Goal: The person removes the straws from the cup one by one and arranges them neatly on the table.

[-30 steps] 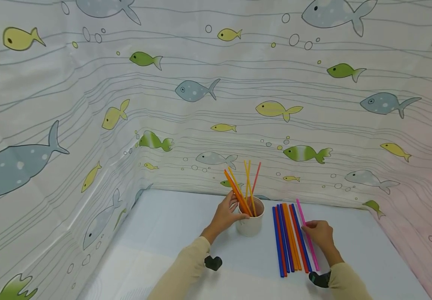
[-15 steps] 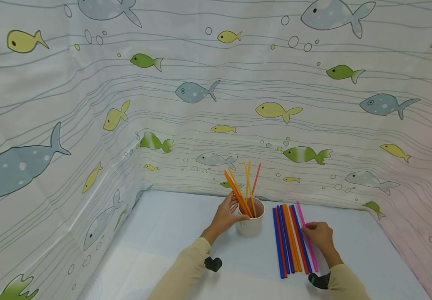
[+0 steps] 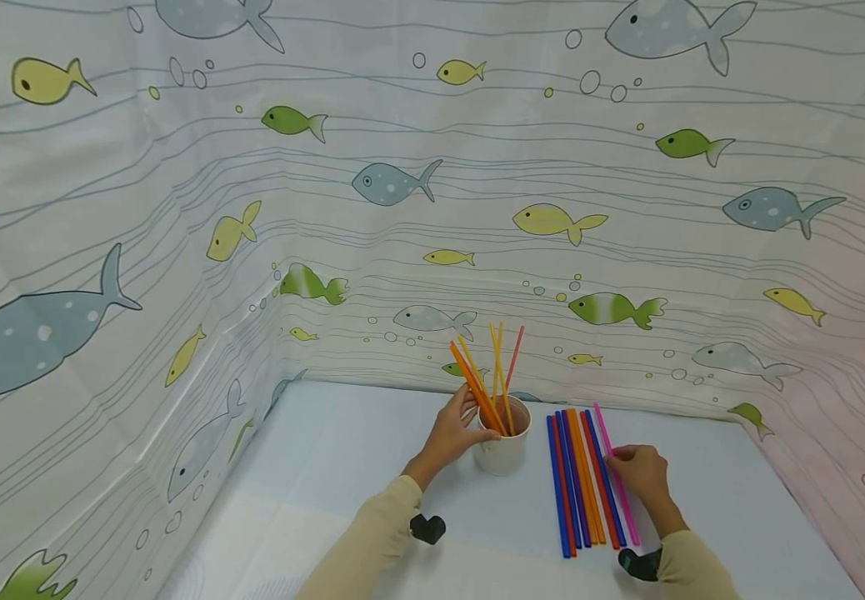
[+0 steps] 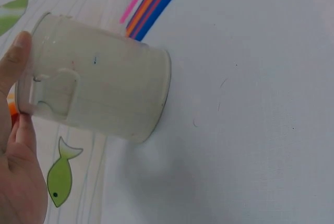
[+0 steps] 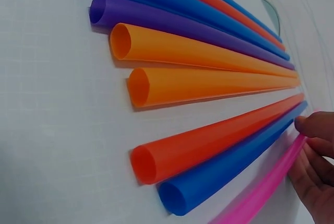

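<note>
Left hand (image 3: 449, 433): fingers curled around the white cup (image 3: 502, 450), which stands near the bench's (image 3: 342, 467) far edge and holds upright straws (image 3: 488, 375). Right hand (image 3: 642, 471): fingertips pinch the pink straw (image 3: 616, 475), outermost of the row of straws (image 3: 578, 483) lying toward the right edge.

Straws (image 3: 494, 367) stand in a cup (image 3: 502, 454); more straws (image 3: 586, 483) lie just right of it.
</note>
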`<action>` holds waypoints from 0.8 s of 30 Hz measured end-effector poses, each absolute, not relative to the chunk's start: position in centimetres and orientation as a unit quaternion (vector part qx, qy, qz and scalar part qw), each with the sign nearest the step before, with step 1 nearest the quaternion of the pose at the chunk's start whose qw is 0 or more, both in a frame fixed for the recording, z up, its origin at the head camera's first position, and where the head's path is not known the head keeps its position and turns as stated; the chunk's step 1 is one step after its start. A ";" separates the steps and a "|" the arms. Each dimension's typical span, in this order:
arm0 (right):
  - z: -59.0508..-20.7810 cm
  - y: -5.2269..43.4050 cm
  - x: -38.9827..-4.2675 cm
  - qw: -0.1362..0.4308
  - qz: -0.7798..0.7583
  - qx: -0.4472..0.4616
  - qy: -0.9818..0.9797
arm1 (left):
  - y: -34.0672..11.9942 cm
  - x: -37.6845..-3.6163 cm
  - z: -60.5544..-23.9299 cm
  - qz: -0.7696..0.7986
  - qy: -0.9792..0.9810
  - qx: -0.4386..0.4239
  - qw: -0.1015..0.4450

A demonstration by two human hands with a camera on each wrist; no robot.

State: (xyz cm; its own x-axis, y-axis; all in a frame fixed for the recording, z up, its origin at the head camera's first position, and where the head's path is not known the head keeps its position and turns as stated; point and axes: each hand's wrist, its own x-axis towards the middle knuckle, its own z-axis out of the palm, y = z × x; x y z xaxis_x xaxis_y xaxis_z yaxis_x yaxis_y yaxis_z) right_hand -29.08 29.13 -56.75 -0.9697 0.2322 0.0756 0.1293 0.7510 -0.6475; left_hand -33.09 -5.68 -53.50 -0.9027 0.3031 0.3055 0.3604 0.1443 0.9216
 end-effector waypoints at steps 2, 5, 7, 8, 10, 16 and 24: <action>-56.5 29.0 -28.9 0.074 0.348 -0.094 -0.930 | -5.6 -33.1 -53.5 -0.617 -0.755 -0.221 0.023; -56.3 28.9 -28.8 0.071 0.357 -0.093 -0.927 | -5.6 -33.1 -53.5 -0.617 -0.756 -0.220 0.023; -56.2 28.9 -28.7 0.070 0.358 -0.094 -0.926 | -5.6 -33.1 -53.5 -0.617 -0.756 -0.219 0.023; -56.2 28.9 -28.7 0.069 0.357 -0.095 -0.927 | -5.6 -33.1 -53.5 -0.616 -0.756 -0.220 0.023; -56.2 28.9 -28.7 0.067 0.356 -0.099 -0.927 | -5.6 -33.2 -53.6 -0.616 -0.756 -0.221 0.024; -56.4 29.0 -28.7 0.055 0.364 -0.116 -0.923 | -5.5 -33.3 -53.8 -0.621 -0.750 -0.226 0.025; -56.3 28.8 -29.2 0.081 0.352 -0.110 -0.926 | -5.6 -33.1 -53.5 -0.624 -0.748 -0.224 0.024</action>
